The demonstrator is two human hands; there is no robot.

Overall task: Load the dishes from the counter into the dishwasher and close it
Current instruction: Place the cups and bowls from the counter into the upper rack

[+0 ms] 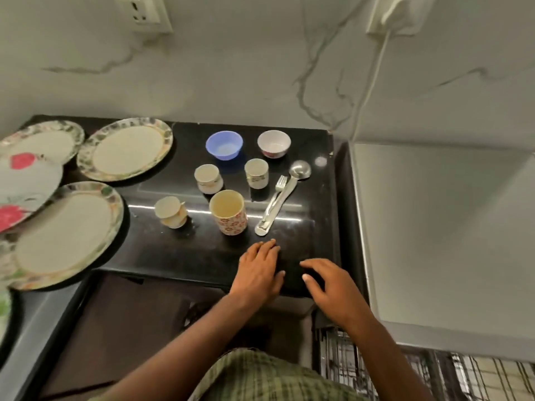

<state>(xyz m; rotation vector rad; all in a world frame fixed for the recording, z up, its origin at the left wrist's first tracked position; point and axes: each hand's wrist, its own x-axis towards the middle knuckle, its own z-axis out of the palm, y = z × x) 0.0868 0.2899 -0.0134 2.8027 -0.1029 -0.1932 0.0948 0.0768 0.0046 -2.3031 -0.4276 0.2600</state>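
Note:
On the black counter [179, 253] stand a floral mug [228, 211], three small cups [208, 178] [256, 173] [171, 212], a blue bowl [224, 145] and a white bowl [274, 143]. A ladle [285, 193] and a fork [276, 195] lie side by side right of the mug. Several floral-rimmed plates [126, 149] [65, 234] [40, 141] cover the left side. My left hand [259, 270] rests flat on the counter's front edge, empty. My right hand [330, 287] hovers beside it, fingers spread, empty. The dishwasher rack [356, 369] shows at bottom right.
A white appliance top [448, 233] adjoins the counter on the right. A cable [373, 79] hangs from a wall socket [390, 15] above it. Another socket [144, 13] sits at the upper left. Plates with red flowers [26, 180] overlap at the far left edge.

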